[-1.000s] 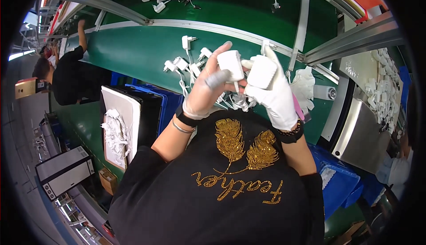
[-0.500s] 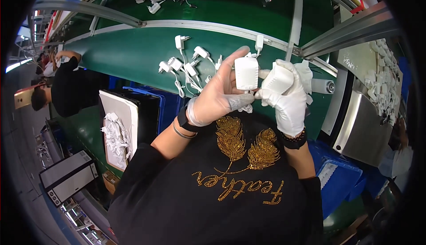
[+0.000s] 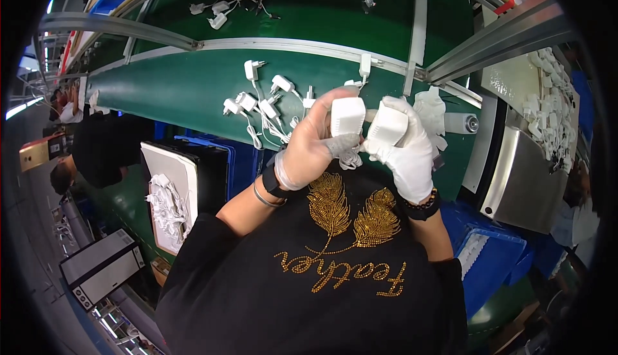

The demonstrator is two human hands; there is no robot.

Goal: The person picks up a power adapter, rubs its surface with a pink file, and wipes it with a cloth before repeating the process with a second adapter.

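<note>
My left hand [image 3: 308,152], in a thin see-through glove, is closed round a white power adapter [image 3: 347,115], its thumb across the lower edge. Close beside it, my right hand [image 3: 412,162] in a white fabric glove grips a second white power adapter [image 3: 389,126]. Both blocks are held side by side over the near edge of the green work surface [image 3: 187,91]. A coiled white cable [image 3: 349,158] hangs below the hands. Just beyond them lie several white plug adapters [image 3: 267,106] with cords, and another adapter [image 3: 365,65] sits farther back.
On the right are a white cloth [image 3: 430,113], a silvery cylinder [image 3: 462,123], a steel box [image 3: 520,184] and a board piled with white adapters [image 3: 553,110]. A blue bin [image 3: 489,258] stands below. At left, a tray [image 3: 192,191] holds white cables; a person in black [image 3: 106,149] works farther off.
Both adapters have tipped, so their faces show at a different angle. My left fingers have closed in round their adapter, the thumb now against it. The whole view has shifted slightly.
</note>
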